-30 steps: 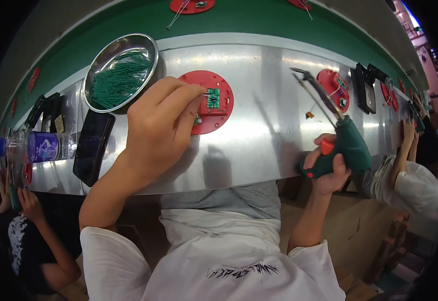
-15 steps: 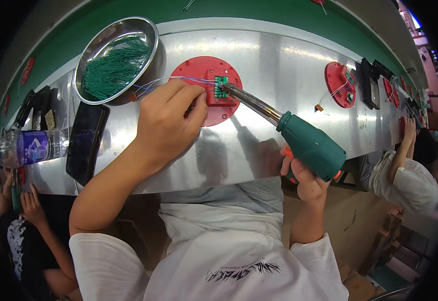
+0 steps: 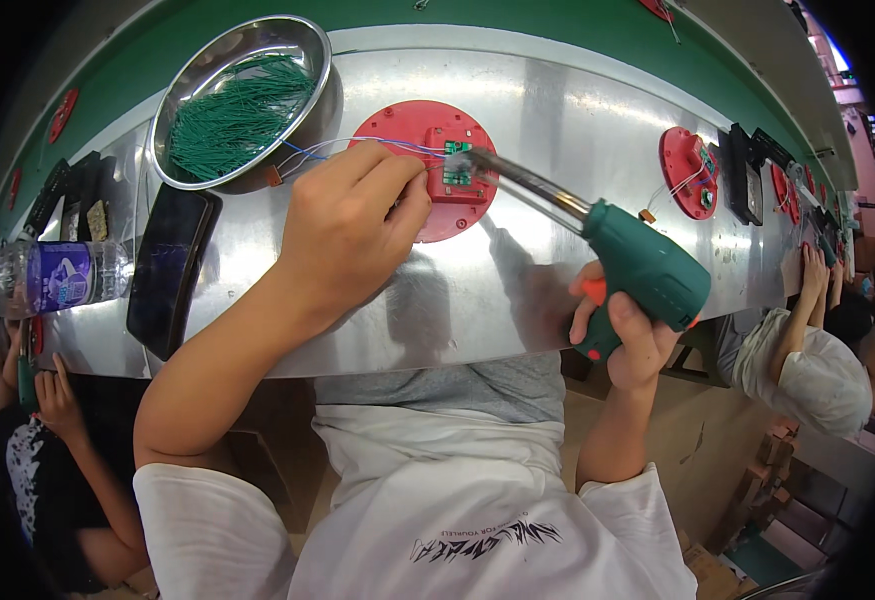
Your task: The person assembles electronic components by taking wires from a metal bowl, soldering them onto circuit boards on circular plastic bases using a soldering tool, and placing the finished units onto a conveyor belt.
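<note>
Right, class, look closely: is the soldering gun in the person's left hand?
No, the right hand grips the soldering gun, while the left hand is at the red disc.

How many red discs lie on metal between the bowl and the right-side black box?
2: one disc at the left hand; another beside the box; none look hidden.

worn on the head, the wide fisheye looks down past the white shirt (image 3: 487, 470) at six o'clock and faces across the metal bench (image 3: 597, 110) toward twelve, near the left hand (image 3: 357, 215) at half past ten and the right hand (image 3: 629, 335) just past three.
</note>
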`<action>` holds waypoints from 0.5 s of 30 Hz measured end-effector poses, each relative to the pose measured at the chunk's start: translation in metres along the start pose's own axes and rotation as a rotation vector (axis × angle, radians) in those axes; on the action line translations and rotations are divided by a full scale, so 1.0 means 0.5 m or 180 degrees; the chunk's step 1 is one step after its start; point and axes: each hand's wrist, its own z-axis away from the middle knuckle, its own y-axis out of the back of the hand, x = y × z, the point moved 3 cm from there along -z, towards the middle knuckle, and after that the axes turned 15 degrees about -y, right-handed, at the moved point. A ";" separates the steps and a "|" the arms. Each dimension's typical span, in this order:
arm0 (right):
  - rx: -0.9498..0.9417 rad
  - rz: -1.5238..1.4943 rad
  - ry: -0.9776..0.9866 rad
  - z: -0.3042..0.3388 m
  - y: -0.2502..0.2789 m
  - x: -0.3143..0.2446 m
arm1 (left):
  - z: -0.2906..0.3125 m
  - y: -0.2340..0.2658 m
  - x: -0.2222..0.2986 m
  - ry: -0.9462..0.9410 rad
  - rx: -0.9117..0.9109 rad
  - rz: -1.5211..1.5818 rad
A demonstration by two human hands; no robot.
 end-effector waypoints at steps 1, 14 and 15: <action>0.0161 -0.0192 0.0022 0.001 0.001 0.002 | 0.001 0.001 0.000 0.0048 -0.0009 0.0000; 0.0051 -0.0093 0.0179 0.006 0.007 0.002 | -0.007 0.001 0.003 0.0011 -0.0082 -0.0052; 0.0042 -0.0074 0.0179 0.008 0.006 0.002 | -0.007 0.001 0.004 0.0006 -0.0070 -0.0045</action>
